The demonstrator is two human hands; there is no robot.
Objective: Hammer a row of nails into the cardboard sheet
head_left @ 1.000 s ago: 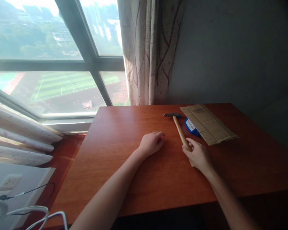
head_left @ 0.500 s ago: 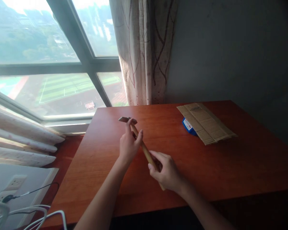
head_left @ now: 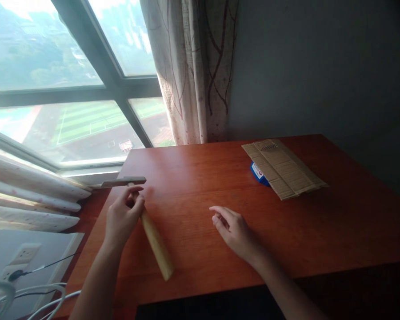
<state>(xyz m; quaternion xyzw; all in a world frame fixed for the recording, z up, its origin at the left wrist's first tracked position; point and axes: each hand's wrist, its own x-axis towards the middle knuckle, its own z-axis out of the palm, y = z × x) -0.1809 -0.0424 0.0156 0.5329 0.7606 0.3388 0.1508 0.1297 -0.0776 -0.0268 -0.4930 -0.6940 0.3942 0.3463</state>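
Note:
In the head view, my left hand (head_left: 122,218) is closed around the wooden handle of a hammer (head_left: 156,244), just below its metal head. The head points left past the table's left edge, and the handle slants down to the right over the tabletop. My right hand (head_left: 233,231) holds nothing. It hovers over the middle of the table with fingers loosely curved and the thumb a little apart from them, well to the right of the handle's end.
A flat piece of cardboard (head_left: 286,173) lies tilted over a blue object with a white label (head_left: 259,174) on the reddish-brown table (head_left: 193,173). Small dark pieces, perhaps nails (head_left: 268,147), rest on the cardboard. Window and curtain (head_left: 186,75) stand behind; white cables (head_left: 43,300) hang lower left.
My right hand has let go of the hammer's handle. My left hand has carried the hammer to the left and toward me, and its handle end has swung away from my right hand.

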